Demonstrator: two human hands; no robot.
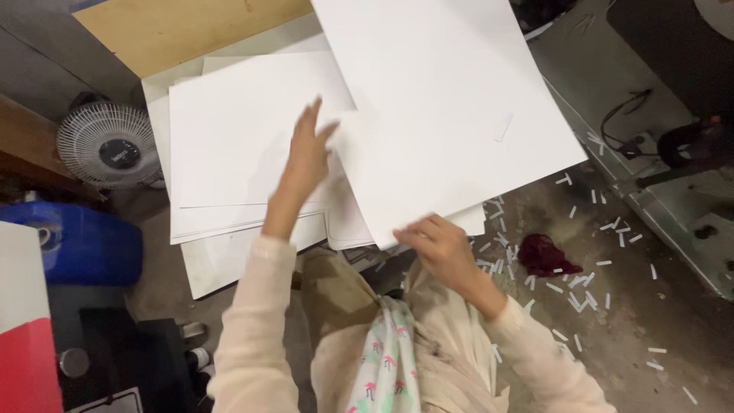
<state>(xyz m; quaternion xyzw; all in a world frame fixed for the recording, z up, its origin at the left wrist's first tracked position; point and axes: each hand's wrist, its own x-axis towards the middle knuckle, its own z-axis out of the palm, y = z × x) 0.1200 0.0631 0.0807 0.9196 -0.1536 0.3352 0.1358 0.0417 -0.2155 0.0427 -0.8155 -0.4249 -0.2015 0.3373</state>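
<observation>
Head view: left hand (307, 157) lying flat with fingers spread, gripping nothing, pressing on the stack of white sheets (245, 145); right hand (443, 248) pinching the near edge of a large white sheet (451, 99), tilted and overlapping the stack just beyond the fingertips; far left of the fingers, standing: a white fan (109, 145), a blue container (76, 245), a red-and-white box (27, 336), cut off; paper strips (589, 291) littering the floor right of the fingers; dark red blot (544, 255) hard to identify.
</observation>
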